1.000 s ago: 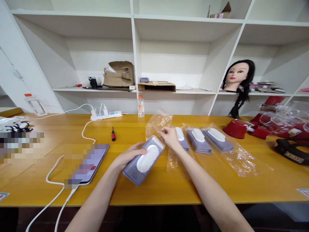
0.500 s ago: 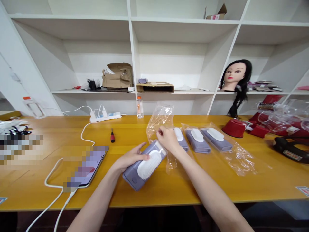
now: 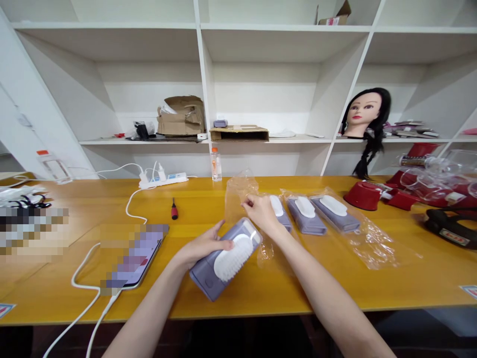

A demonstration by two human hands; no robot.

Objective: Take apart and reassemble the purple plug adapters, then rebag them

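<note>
My left hand [image 3: 204, 244] grips a purple-grey oblong case [image 3: 204, 278] tilted above the table, thumb on top. A white oval brush with short bristles [image 3: 234, 258] sits on the case's upper face. With closed fingers, my right hand [image 3: 263, 211] pinches a clear plastic bag [image 3: 241, 191] just beyond the case's far end. To the right lie three similar cases with white brushes: one partly hidden behind my right hand [image 3: 278, 206], a middle case [image 3: 307, 223] and a right-hand case [image 3: 341, 219]. Clear plastic lies around them.
A phone [image 3: 143, 258] with white cables and a small red screwdriver [image 3: 174, 210] lie at left. Farther back are a power strip [image 3: 164, 180] and an orange-capped bottle [image 3: 216, 165]. Red containers [image 3: 363, 196] and a black tool [image 3: 450, 226] stand right, below a mannequin head [image 3: 363, 114].
The plastic bag has sunk lower and spread flatter near my right fingers. The case in my left hand has shifted slightly right. My right hand stays nearly in place.
</note>
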